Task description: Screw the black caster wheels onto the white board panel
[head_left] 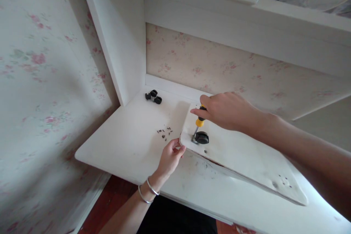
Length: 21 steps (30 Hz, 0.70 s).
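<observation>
At the left, a flowered wall (38,58) is running down beside a white upright panel (117,40). A white counter (117,131) is stretching from there toward the right. On its far left part, three loose black wheels (157,100) are lying in a cluster. Nearer and a little to the right, small dark screws (163,136) are lying scattered. The left hand (170,157), with two silver bangles (145,194) circling its wrist, is pinching the near left corner of a white board (236,157), its thumb pressing on the upper edge. The board is lying on the counter and reaching toward the near right. Close to that pinched corner, a yellow and black screwdriver (200,122) is leaning slightly, its tip pointing down at the metal plate (194,140) just left of a black wheel (202,138) that is sitting on the board; the exact contact is too small to tell. The right hand (225,111) is wrapping around the screwdriver's handle from the far right. Toward the board's right end, small dark holes (285,178) are showing.
</observation>
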Available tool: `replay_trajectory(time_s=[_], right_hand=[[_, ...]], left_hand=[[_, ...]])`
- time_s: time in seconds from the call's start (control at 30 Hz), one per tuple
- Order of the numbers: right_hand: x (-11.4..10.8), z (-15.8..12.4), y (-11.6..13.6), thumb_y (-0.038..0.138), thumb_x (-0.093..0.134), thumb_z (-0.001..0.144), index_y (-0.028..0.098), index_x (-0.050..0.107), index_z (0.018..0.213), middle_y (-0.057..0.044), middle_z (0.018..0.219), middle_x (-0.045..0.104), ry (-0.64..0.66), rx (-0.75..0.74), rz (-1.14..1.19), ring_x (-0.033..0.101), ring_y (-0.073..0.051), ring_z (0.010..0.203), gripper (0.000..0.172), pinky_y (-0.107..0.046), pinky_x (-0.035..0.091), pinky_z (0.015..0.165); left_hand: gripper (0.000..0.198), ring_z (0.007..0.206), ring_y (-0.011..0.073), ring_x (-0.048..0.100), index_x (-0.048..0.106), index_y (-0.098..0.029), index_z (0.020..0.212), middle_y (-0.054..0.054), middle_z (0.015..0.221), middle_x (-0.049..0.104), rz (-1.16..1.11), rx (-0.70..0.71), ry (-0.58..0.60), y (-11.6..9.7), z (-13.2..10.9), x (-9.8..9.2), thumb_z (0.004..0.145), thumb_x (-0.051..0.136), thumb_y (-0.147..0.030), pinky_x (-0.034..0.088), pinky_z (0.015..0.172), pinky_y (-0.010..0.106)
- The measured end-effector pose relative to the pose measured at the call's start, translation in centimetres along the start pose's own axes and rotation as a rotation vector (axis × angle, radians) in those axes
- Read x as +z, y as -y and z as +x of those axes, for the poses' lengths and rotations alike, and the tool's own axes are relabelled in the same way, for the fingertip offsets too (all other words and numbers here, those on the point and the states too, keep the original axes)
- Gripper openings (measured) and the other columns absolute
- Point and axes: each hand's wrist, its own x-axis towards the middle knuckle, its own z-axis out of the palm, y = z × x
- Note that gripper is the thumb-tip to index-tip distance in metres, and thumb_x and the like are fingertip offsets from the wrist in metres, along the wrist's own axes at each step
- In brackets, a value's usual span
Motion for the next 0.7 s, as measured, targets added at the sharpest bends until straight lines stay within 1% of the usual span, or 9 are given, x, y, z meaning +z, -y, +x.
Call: replay_trajectory(time_s=[0.03, 0.1, 0.23, 0.3, 0.37, 0.43, 0.5, 0.6, 0.7], right_hand=[[0.1, 0.1, -0.2, 0.067, 0.024, 0.097, 0.017, 0.063, 0.105, -0.016, 0.080, 0.070, 0.000, 0.049, -0.023, 0.068, -0.033, 0.078, 0.064, -0.040, 0.043, 0.064], [0.5, 0.1, -0.8, 0.068, 0.024, 0.096, 0.018, 0.060, 0.115, -0.017, 0.093, 0.071, 0.005, 0.075, 0.024, 0.068, -0.033, 0.080, 0.065, -0.040, 0.044, 0.065], [1.1, -0.3, -2.0, 0.050, 0.028, 0.101, 0.024, 0.045, 0.135, -0.014, 0.136, 0.059, 0.014, -0.103, 0.308, 0.068, -0.025, 0.090, 0.046, -0.037, 0.046, 0.072], [1.1, -0.5, -2.2, 0.046, 0.033, 0.100, 0.024, 0.048, 0.130, -0.012, 0.130, 0.062, 0.027, -0.153, 0.345, 0.067, -0.024, 0.092, 0.040, -0.035, 0.046, 0.073], [0.9, -0.6, -1.9, 0.051, 0.035, 0.099, 0.021, 0.055, 0.118, -0.012, 0.107, 0.071, 0.032, -0.114, 0.243, 0.067, -0.026, 0.084, 0.041, -0.035, 0.043, 0.067], [0.7, -0.5, -1.5, 0.060, 0.032, 0.098, 0.019, 0.059, 0.109, -0.013, 0.086, 0.071, 0.029, -0.057, 0.103, 0.066, -0.029, 0.074, 0.050, -0.035, 0.039, 0.059], [0.4, -0.5, -1.2, 0.066, 0.026, 0.096, 0.017, 0.061, 0.104, -0.015, 0.078, 0.070, 0.023, -0.008, 0.010, 0.066, -0.031, 0.070, 0.060, -0.036, 0.037, 0.057], [0.0, -0.5, -1.3, 0.068, 0.027, 0.095, 0.018, 0.060, 0.113, -0.016, 0.085, 0.072, 0.044, 0.017, 0.054, 0.067, -0.032, 0.075, 0.063, -0.036, 0.039, 0.059], [-0.3, -0.7, -1.7, 0.060, 0.032, 0.098, 0.024, 0.048, 0.133, -0.012, 0.108, 0.072, 0.109, -0.107, 0.302, 0.068, -0.027, 0.084, 0.053, -0.035, 0.044, 0.065]], left_hand=[[0.045, 0.070, 0.0142, 0.057, 0.065, -0.014, 0.117, 0.010, 0.109, 0.071, 0.004, -0.001, 0.000, 0.0, 0.0, 0.0, 0.085, 0.068, -0.046, 0.048, 0.064, 0.027], [0.045, 0.071, 0.0144, 0.057, 0.065, -0.014, 0.117, 0.011, 0.109, 0.071, 0.010, -0.003, 0.000, -0.1, -0.1, 0.0, 0.085, 0.068, -0.046, 0.048, 0.064, 0.027], [0.046, 0.076, 0.0161, 0.060, 0.065, -0.015, 0.117, 0.012, 0.112, 0.070, 0.005, -0.008, -0.002, -0.4, -0.2, 0.0, 0.085, 0.068, -0.047, 0.049, 0.066, 0.028], [0.045, 0.075, 0.0160, 0.060, 0.066, -0.016, 0.116, 0.011, 0.112, 0.070, 0.004, -0.014, -0.012, -0.7, -0.3, 0.1, 0.084, 0.069, -0.047, 0.049, 0.065, 0.028], [0.046, 0.072, 0.0154, 0.060, 0.067, -0.016, 0.115, 0.011, 0.110, 0.071, 0.005, -0.028, -0.024, -0.9, -0.4, 0.2, 0.083, 0.069, -0.048, 0.049, 0.062, 0.027], [0.046, 0.068, 0.0142, 0.058, 0.068, -0.017, 0.114, 0.011, 0.109, 0.072, 0.004, -0.043, -0.035, -1.2, -0.6, 0.3, 0.082, 0.070, -0.049, 0.047, 0.058, 0.026], [0.046, 0.064, 0.0130, 0.056, 0.068, -0.017, 0.113, 0.011, 0.108, 0.072, 0.006, -0.054, -0.046, -1.2, -0.7, 0.4, 0.081, 0.070, -0.049, 0.045, 0.055, 0.025], [0.045, 0.064, 0.0129, 0.056, 0.069, -0.017, 0.112, 0.011, 0.107, 0.072, 0.015, -0.049, -0.054, -1.1, -0.7, 0.5, 0.081, 0.070, -0.049, 0.044, 0.054, 0.025], [0.044, 0.065, 0.0128, 0.057, 0.068, -0.017, 0.113, 0.010, 0.107, 0.072, 0.028, -0.030, -0.049, -0.7, -0.6, 0.5, 0.083, 0.069, -0.049, 0.045, 0.055, 0.024]])
